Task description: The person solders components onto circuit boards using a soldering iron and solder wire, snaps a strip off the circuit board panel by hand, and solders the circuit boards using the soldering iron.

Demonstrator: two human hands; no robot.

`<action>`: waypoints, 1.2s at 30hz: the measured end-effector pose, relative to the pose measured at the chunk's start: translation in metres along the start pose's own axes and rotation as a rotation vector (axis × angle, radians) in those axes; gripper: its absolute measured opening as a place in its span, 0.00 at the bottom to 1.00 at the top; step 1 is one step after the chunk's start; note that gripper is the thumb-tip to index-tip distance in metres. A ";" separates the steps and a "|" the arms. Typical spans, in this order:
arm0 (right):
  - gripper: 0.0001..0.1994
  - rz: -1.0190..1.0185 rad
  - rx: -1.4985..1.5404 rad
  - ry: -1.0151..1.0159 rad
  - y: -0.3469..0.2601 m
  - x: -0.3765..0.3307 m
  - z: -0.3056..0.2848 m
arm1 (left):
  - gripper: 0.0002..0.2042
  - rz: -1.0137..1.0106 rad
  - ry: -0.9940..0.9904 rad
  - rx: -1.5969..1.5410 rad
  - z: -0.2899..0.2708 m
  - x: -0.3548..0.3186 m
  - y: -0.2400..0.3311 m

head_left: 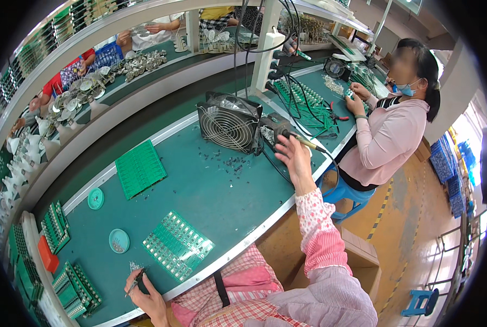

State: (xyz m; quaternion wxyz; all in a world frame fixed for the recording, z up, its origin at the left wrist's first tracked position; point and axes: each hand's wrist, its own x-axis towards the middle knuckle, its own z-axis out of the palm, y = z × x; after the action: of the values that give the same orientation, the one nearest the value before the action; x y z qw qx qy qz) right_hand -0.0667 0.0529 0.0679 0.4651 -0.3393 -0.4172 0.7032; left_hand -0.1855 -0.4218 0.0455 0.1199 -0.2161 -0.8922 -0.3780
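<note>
Green circuit-board panel (178, 245) lies flat on the bench (221, 191) as the right hand (298, 163) hangs, fingers apart, at a soldering iron (310, 143).
Left of the panel, the left hand (151, 300) has its fingers closed on a slim dark tool (140, 282) beside loose pale bits (135, 266). Whether the right hand touches the iron is unclear; a grip too near its working end could burn, and a snagged cord (331, 156) could tug it from its dark holder (276, 123). A left-hand sweep might tip the near teal dish (119, 241) of small parts; the far dish (96, 199) has contents too small to tell.
</note>
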 end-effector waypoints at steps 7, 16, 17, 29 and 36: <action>0.11 -0.184 -0.488 -0.318 -0.091 -0.090 0.005 | 0.07 -0.084 0.102 -0.008 0.001 -0.003 0.003; 0.16 -1.124 -1.363 0.102 -0.163 0.178 -0.014 | 0.17 -0.091 0.157 0.092 0.008 0.016 0.042; 0.18 -1.097 -1.489 0.159 -0.160 0.197 -0.003 | 0.17 -0.112 0.198 0.123 0.009 0.016 0.044; 0.16 -1.166 -1.943 0.433 -0.132 0.319 0.030 | 0.18 -0.086 0.196 0.415 0.013 0.002 0.004; 0.11 -1.191 -1.961 0.379 -0.139 0.322 0.026 | 0.18 -0.152 0.207 0.365 0.017 0.005 0.013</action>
State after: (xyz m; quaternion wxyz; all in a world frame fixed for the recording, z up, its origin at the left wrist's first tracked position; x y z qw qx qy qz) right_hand -0.1461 0.3776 0.1756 0.3151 -0.4037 -0.7997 -0.3133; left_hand -0.1844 -0.4006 0.0437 0.2192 -0.0828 -0.9425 -0.2384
